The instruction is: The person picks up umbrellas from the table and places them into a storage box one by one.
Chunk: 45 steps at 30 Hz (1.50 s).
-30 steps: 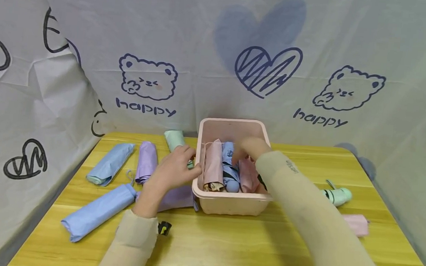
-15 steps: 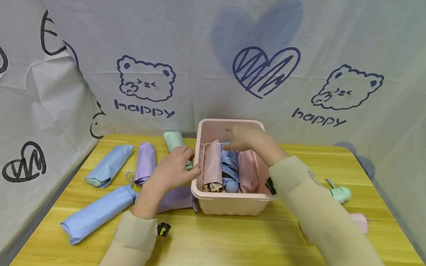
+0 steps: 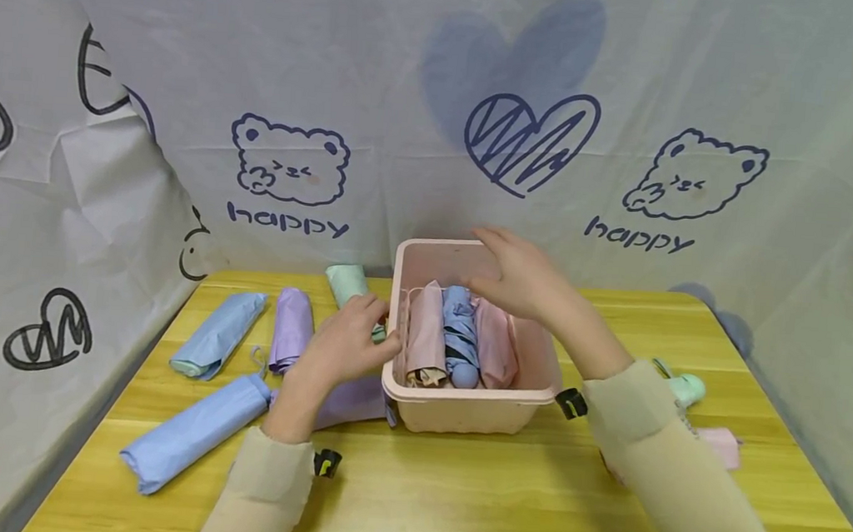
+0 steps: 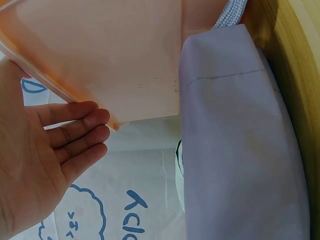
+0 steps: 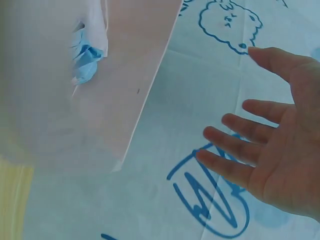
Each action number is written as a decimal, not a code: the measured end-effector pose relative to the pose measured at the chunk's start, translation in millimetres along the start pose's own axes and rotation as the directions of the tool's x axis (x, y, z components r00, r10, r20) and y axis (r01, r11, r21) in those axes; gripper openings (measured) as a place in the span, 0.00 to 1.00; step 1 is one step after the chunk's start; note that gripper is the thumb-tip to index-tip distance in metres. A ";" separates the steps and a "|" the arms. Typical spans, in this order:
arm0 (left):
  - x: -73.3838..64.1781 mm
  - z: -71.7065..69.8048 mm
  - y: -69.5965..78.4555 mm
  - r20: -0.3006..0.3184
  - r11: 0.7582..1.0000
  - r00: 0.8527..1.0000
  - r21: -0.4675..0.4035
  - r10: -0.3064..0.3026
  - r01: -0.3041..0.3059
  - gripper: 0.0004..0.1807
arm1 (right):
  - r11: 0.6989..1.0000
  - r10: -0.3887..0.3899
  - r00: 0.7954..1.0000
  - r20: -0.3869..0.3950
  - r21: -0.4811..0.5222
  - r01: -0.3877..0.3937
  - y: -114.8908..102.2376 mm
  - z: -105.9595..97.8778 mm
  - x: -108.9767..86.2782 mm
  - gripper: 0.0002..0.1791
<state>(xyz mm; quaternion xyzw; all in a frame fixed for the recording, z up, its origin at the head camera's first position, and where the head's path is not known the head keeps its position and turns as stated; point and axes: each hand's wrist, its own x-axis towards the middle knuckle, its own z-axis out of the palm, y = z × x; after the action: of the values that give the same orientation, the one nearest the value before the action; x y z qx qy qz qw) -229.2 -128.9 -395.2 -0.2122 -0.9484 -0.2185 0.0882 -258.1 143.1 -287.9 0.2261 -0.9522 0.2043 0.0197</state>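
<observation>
A pink plastic bin (image 3: 460,417) holds three folded umbrellas side by side: a pale pink umbrella (image 3: 427,333), a blue umbrella (image 3: 460,335) with a round handle end, and a darker pink umbrella (image 3: 493,351). My left hand (image 3: 345,343) is at the bin's left side; in the left wrist view its extended fingers (image 4: 82,142) touch the bin's edge. My right hand (image 3: 519,277), fingers spread and holding nothing, is above the bin's back right rim. A purple umbrella (image 4: 235,125) lies beside the bin, partly hidden behind my left wrist in the head view.
Left on the wooden table (image 3: 453,502) lie a light blue umbrella (image 3: 220,335), a blue umbrella (image 3: 195,431) and an upright-lying purple umbrella (image 3: 292,331). A mint umbrella (image 3: 347,283) lies behind my left hand. Right are a mint umbrella (image 3: 686,389) and a pink one (image 3: 721,446).
My right hand has come up out of the bin and moved to its back right rim, fingers spreading. The darker pink umbrella is left lying in the bin. My left hand has stayed put.
</observation>
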 end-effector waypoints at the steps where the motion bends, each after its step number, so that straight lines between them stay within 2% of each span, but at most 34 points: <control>1: -0.1 -0.2 0.0 -0.002 1.000 1.000 0.000 0.001 -0.001 0.17 | 1.000 -0.004 1.000 -0.017 0.008 0.004 1.4 -0.6 -3.2 0.44; 9: -1.2 -0.2 0.7 -0.008 1.000 1.000 0.006 0.009 -0.009 0.18 | 1.000 -0.020 0.986 -0.163 0.013 0.023 18.0 0.1 -28.9 0.45; 16: -4.1 1.3 0.9 -0.004 1.000 1.000 0.004 -0.009 0.009 0.19 | 1.000 -0.021 0.975 -0.222 -0.005 0.021 41.0 9.8 -57.3 0.44; 25: -4.7 -1.0 1.6 -0.009 1.000 1.000 -0.002 -0.014 0.014 0.20 | 0.996 0.068 0.982 -0.177 -0.046 -0.077 73.1 13.6 -89.8 0.45; 33: -3.5 -1.1 0.9 -0.013 1.000 1.000 -0.005 -0.006 0.006 0.20 | 0.996 0.065 0.991 -0.114 -0.057 -0.072 107.2 19.7 -112.7 0.44; 45: -1.9 0.7 0.6 -0.003 1.000 1.000 -0.001 -0.009 0.009 0.20 | 0.998 0.000 1.000 0.031 -0.066 0.002 162.2 35.2 -146.9 0.43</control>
<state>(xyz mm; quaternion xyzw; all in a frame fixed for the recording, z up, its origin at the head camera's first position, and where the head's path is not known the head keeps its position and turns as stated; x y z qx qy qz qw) -227.3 -128.9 -396.1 -0.2079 -0.9490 -0.2199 0.0886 -195.6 323.3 -400.9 0.2292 -0.9585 0.1691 0.0124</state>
